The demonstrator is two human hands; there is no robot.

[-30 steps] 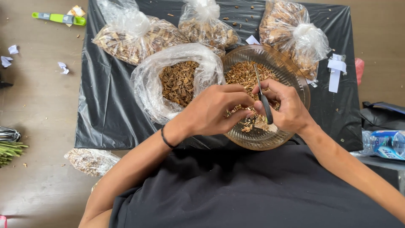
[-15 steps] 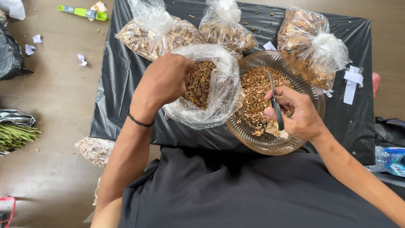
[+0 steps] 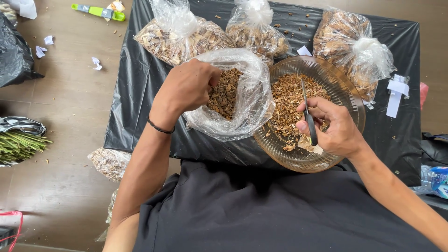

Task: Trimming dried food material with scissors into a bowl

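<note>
The left hand [image 3: 189,86] reaches into the mouth of an open clear plastic bag [image 3: 247,100] full of dark brown dried pieces; its fingers curl down among the contents, but whether they have closed on anything cannot be told, since the fingertips are hidden. The bag sits on a table covered with black plastic sheet [image 3: 135,107], touching the glass bowl [image 3: 347,100] at its 3 o'clock side. The right hand [image 3: 333,126] rests over the bowl's 5 o'clock rim, clenched around the handles of a pair of scissors [image 3: 308,114] whose blades point toward 12 o'clock above the chopped brown bits in the bowl. Three tied bags of similar dried material [image 3: 177,35] lie along the table from 10 to 1 o'clock. On the floor at 9 o'clock lies a bundle of green stalks [image 3: 18,144], and near 11 o'clock a green tool [image 3: 98,11].
</note>
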